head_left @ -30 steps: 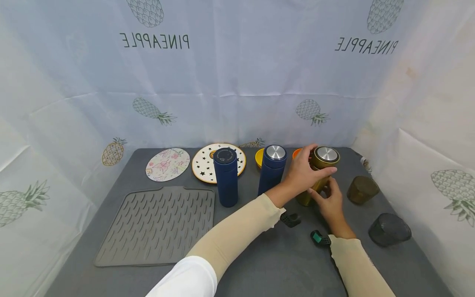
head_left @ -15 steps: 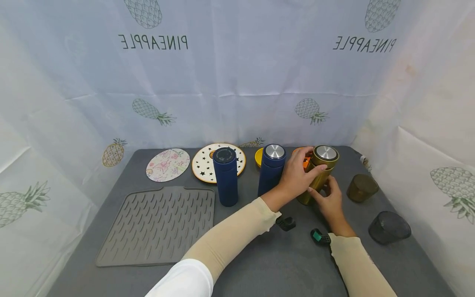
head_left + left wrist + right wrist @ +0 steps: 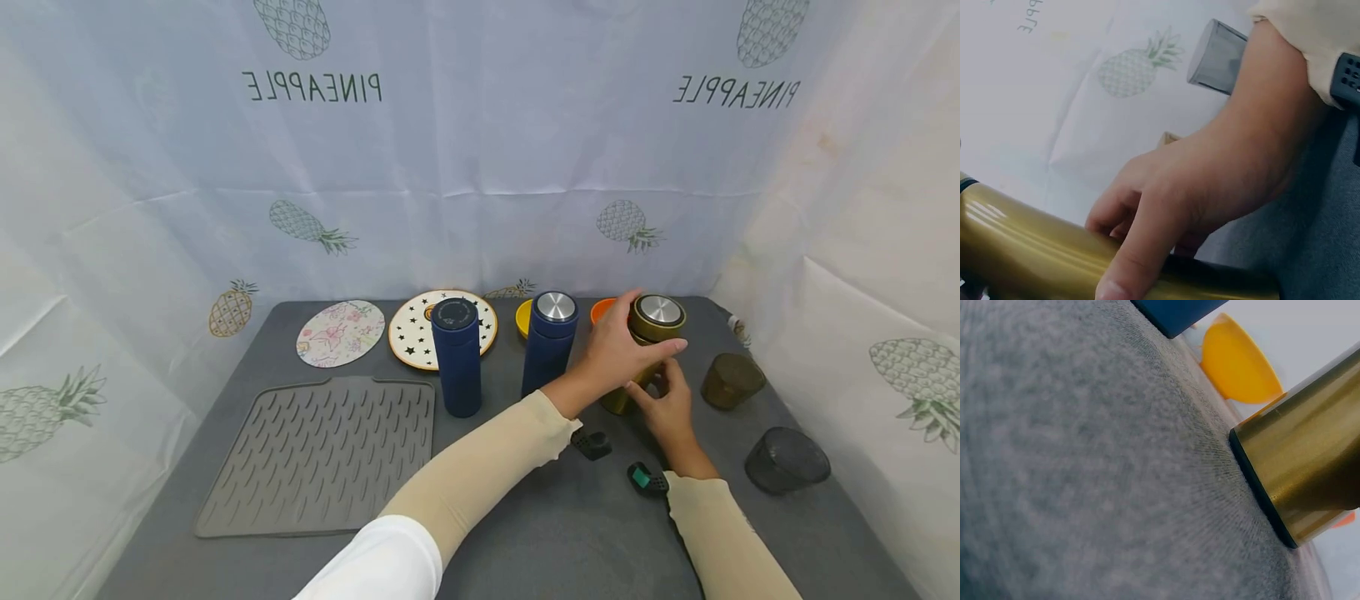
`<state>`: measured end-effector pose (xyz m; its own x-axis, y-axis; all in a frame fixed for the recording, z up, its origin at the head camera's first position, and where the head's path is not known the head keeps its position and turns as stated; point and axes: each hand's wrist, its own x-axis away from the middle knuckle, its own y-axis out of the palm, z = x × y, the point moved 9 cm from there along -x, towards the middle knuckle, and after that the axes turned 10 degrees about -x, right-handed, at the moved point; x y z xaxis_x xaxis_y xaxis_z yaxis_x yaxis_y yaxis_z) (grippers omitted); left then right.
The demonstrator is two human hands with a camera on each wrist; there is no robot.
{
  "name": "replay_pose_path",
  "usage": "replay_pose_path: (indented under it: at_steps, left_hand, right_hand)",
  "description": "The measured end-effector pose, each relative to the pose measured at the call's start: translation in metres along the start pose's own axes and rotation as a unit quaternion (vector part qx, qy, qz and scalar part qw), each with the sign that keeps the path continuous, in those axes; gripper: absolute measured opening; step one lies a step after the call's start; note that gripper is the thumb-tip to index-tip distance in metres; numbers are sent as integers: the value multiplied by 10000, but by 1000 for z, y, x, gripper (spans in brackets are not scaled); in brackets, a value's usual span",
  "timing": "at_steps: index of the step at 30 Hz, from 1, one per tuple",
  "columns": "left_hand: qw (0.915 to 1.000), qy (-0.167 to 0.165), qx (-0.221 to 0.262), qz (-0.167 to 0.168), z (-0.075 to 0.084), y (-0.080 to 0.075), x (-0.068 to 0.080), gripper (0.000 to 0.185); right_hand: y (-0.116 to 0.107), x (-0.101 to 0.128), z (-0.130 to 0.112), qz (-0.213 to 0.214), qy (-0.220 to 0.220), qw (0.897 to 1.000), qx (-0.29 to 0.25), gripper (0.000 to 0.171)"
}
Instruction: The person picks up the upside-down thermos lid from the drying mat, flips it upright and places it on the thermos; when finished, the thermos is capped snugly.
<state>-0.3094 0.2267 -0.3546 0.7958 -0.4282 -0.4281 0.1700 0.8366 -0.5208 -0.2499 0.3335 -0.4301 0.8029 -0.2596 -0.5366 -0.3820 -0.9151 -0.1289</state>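
Table: a dark grey felt-covered table [image 3: 525,533] carries everything, with a pineapple-print cloth backdrop [image 3: 480,167] behind it.
Mat: a grey ribbed rubber mat [image 3: 322,454] lies at the table's left.
Plates: a floral oval plate [image 3: 340,332] and a star-patterned round plate [image 3: 420,329] lie at the back.
Blue flasks: two dark blue cylindrical flasks [image 3: 456,357] stand upright near the middle.
Gold flask: the gold metal flask with a steel-topped lid [image 3: 651,329] stands right of the blue ones, its base on the table.
Left hand: the left hand [image 3: 618,354] has its grip curled round the gold flask's lid end.
Right hand: the right hand [image 3: 670,408] grips the gold flask's lower body, thumb pressed on it.
Cups: a brown translucent cup [image 3: 732,382] and a dark grey cup [image 3: 786,460] lie to the right.
Bowls: a yellow bowl [image 3: 524,317] and an orange bowl [image 3: 602,309] sit behind the flasks.
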Motion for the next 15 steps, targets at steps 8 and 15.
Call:
replay_pose_path:
  at_steps: [8, 15]
  left_hand:
    - [9995, -284, 133, 70, -3, 7, -5, 86]
    - [9992, -149, 260, 251, -4, 0, -4, 85]
  right_hand:
    - [1, 2, -1, -30, -90, 10000, 16, 58]
    - [0, 0, -2, 42, -282, 9995, -129, 53]
